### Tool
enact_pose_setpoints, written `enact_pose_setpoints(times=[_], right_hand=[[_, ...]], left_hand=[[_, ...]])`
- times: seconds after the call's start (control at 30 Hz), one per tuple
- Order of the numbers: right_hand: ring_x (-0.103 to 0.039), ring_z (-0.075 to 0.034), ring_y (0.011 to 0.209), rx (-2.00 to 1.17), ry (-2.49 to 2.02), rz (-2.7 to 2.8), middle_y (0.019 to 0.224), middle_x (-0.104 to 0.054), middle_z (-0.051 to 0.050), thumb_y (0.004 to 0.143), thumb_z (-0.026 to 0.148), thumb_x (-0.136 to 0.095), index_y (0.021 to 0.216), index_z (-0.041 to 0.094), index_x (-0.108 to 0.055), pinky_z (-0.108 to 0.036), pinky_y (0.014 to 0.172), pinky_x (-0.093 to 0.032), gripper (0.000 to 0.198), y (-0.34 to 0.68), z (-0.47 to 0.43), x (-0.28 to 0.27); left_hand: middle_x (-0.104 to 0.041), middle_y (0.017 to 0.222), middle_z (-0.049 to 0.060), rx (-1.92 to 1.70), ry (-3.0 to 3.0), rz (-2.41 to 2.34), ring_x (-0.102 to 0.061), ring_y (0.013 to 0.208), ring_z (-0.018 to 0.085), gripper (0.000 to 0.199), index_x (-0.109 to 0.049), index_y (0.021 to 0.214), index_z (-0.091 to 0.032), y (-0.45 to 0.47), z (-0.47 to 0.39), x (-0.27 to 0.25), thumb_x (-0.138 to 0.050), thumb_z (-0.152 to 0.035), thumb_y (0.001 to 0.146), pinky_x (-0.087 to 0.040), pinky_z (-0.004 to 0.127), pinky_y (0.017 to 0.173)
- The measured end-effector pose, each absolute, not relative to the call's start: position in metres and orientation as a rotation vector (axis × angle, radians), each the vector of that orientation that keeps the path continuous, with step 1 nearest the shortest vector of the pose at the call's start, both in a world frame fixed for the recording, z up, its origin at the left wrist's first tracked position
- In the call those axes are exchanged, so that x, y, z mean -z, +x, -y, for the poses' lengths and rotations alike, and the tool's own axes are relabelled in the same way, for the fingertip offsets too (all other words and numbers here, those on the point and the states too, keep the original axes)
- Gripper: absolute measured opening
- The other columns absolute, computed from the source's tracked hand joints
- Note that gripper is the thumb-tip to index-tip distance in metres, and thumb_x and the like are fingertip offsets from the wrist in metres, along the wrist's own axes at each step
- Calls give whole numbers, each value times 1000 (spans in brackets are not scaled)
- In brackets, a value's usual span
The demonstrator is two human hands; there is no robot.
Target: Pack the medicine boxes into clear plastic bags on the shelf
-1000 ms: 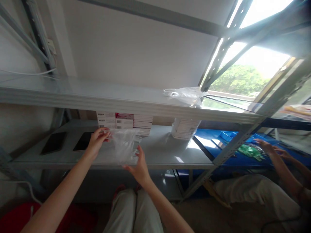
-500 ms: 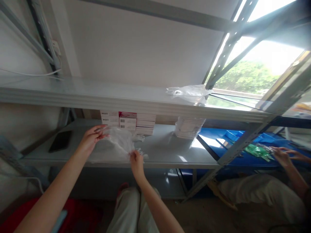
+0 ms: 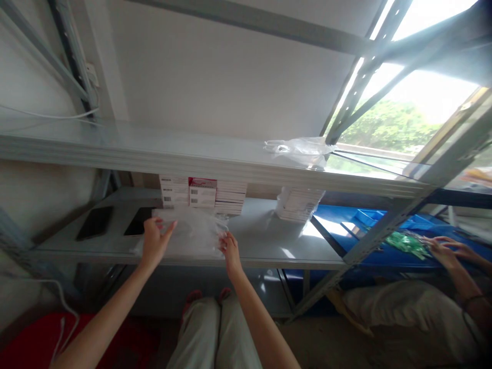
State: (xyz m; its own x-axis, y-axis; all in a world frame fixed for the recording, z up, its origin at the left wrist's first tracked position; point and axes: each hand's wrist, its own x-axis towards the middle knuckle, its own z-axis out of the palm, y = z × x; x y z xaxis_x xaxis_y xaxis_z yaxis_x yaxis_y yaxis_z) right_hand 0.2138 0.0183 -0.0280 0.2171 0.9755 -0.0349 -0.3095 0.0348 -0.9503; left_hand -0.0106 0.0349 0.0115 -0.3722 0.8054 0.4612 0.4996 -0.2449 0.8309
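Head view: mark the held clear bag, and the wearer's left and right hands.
Clear bag point(image 3: 194, 233), head view, its middle.
Left hand point(image 3: 154, 243), head view, hand's middle.
Right hand point(image 3: 231, 252), head view, hand's middle.

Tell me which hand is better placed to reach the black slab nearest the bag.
Likely the left hand: it is right beside that slab, while the right hand pinches the bag at its right edge, farther off.

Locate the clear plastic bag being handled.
Head view, left of centre: the clear plastic bag is between the person's hands, over the middle shelf, in front of the white boxes.
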Motion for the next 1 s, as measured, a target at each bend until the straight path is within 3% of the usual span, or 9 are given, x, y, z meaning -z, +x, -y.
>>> enact_pose_setpoints(times=[0.13,0.3,0.4,0.57,0.8,0.93,1.0], right_hand=[[-50,-14,65,-1232,-1047,787,69,-52,-1,65,46,-53,75,22,-56,-22,56,-44,26,210,-20,36],[-55,-14,75,-1269,-969,830,84,-59,-1,67,49,-62,88,23,-57,-25,64,-46,33,205,-12,32],[-55,-13,73,-1231,-893,987,82,-60,1,61,34,-71,88,22,-56,-24,65,-44,33,205,-8,30],[-51,-11,67,-1116,-858,1081,74,-57,4,57,18,-64,88,23,-56,-21,62,-42,32,212,-9,33],[-56,-18,75,-734,-1102,1223,80,-64,-3,54,15,-45,73,20,-65,-27,67,-44,28,256,-10,32],[-51,-17,55,-705,-1285,1292,55,-59,-2,56,17,-39,59,20,-66,-29,58,-40,28,292,-3,33],[-51,-18,55,-684,-1340,1332,53,-59,-3,59,17,-38,56,20,-66,-30,61,-40,28,303,-1,34]], left_hand=[[-61,93,6,-1210,2012,-1644,-59,87,24,44,-56,97,-20,11,-9,16,-55,-58,75,-47,41,84],[-67,93,8,-1020,2011,-1656,-61,77,22,45,-64,93,-17,24,-10,28,-58,-57,72,-48,34,75],[-68,90,7,-1017,1997,-1669,-61,73,21,40,-66,86,-18,28,-14,26,-57,-55,73,-46,33,72],[-71,84,5,-1122,2005,-1554,-63,75,20,32,-66,79,-21,23,-17,12,-49,-47,78,-45,30,74],[-66,60,1,-1110,1823,-1629,-55,52,18,30,-63,61,-22,-32,-15,-3,-53,-49,70,-40,26,57],[-65,57,1,-1085,1666,-1601,-56,54,19,29,-64,58,-22,-71,-10,1,-64,-51,60,-40,25,54],[-67,60,3,-1009,1606,-1533,-58,57,20,30,-66,60,-21,-82,-8,5,-68,-51,57,-42,26,55]])
